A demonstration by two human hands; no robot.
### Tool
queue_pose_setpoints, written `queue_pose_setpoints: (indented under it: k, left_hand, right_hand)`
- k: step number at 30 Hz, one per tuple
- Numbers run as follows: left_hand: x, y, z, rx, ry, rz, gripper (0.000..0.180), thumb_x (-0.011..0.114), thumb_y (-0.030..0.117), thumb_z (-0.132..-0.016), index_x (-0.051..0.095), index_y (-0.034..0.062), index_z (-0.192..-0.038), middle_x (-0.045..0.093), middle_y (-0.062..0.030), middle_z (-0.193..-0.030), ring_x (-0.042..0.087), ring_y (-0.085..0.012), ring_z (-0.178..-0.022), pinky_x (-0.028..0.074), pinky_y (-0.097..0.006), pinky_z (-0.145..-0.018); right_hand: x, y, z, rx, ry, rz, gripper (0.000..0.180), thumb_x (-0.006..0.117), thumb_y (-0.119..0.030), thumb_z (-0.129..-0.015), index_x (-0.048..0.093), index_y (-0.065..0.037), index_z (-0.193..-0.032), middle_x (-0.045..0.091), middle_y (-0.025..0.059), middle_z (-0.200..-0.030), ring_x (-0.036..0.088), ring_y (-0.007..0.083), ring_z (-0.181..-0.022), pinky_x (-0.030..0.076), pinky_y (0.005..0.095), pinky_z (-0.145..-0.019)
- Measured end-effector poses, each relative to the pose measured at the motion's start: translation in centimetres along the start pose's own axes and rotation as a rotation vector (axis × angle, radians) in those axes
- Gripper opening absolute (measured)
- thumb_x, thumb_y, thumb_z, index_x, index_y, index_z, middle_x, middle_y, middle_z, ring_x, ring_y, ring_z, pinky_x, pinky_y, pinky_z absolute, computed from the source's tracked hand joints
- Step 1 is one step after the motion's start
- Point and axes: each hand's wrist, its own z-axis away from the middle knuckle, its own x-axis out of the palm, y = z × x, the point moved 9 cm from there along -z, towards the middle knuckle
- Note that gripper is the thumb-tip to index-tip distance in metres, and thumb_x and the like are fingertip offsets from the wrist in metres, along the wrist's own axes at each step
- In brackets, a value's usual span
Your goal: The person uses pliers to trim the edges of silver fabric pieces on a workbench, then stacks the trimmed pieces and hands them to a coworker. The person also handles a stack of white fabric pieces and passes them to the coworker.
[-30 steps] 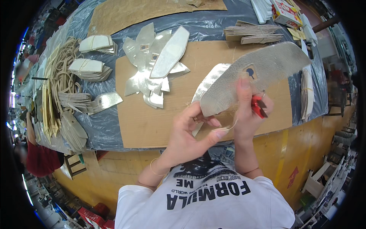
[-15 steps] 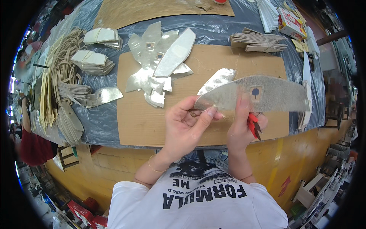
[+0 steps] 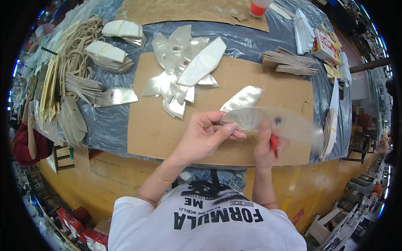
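A curved, pale metallic fabric piece (image 3: 247, 119) is stretched between my hands above the cardboard, its right end smeared by motion. My left hand (image 3: 203, 136) pinches its left tip between thumb and fingers. On the piece's lower edge rests the thumb of my right hand (image 3: 264, 148), which also keeps a small red-handled cutting tool (image 3: 274, 144) in its palm; its blades are too blurred to make out. A dark emblem (image 3: 277, 121) shows on the piece near my right thumb. Just beyond lies another shiny silver piece (image 3: 243, 98) on the cardboard sheet (image 3: 167, 140).
A heap of silver pieces (image 3: 171, 85) with a white-backed piece (image 3: 202, 62) on top lies at the cardboard's far left. Tied bundles (image 3: 111, 56) and beige cords (image 3: 79, 44) crowd the left side. At right are a beige stack (image 3: 291, 62), a box (image 3: 325, 47) and a cup (image 3: 258, 7).
The right end of the metallic piece has swung down toward me and blurred. My right hand has turned slightly with the red-handled tool; the left keeps its pinch. The whole view has shifted a little.
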Motion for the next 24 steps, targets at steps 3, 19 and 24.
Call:
queue_pose_setpoints:
  k: [3,19,24]
  left_hand:
    - [0.0,0.1,0.0,0.059,0.043,-0.008,0.021,0.058,0.000,-0.098,0.060,-0.0104,-0.116,0.069,-0.0117,-0.104,0.069,-0.0150,-0.093,0.058,-0.027,-0.085]
    - [-1.0,0.7,-0.2,-0.073,-0.014,-0.117,0.041,0.073,0.008,-0.090,0.058,-0.0079,-0.124,0.069,-0.0113,-0.113,0.067,-0.0120,-0.097,0.058,-0.025,-0.079]
    - [-4.8,3.8,-1.3,0.032,0.206,-0.327,0.049,0.075,0.009,-0.089,0.054,-0.0053,-0.130,0.070,-0.0077,-0.100,0.066,-0.0091,-0.089,0.055,-0.022,-0.073]
  right_hand:
    - [0.8,-0.8,0.7,-0.057,-0.022,0.073,0.032,0.078,-0.016,-0.081,0.075,-0.001,-0.109,0.040,0.0027,-0.060,0.038,0.0138,-0.052,0.030,0.0298,-0.050]
    - [0.5,3.9,0.8,0.548,0.081,-0.175,0.013,0.072,-0.012,-0.094,0.066,-0.001,-0.093,0.055,-0.0056,-0.076,0.045,0.0022,-0.068,0.036,0.0201,-0.060]
    - [3.1,2.3,-0.5,0.481,-0.240,-0.198,0.033,0.075,-0.009,-0.089,0.064,0.000,-0.119,0.046,-0.0081,-0.071,0.042,0.0021,-0.066,0.037,0.0193,-0.061]
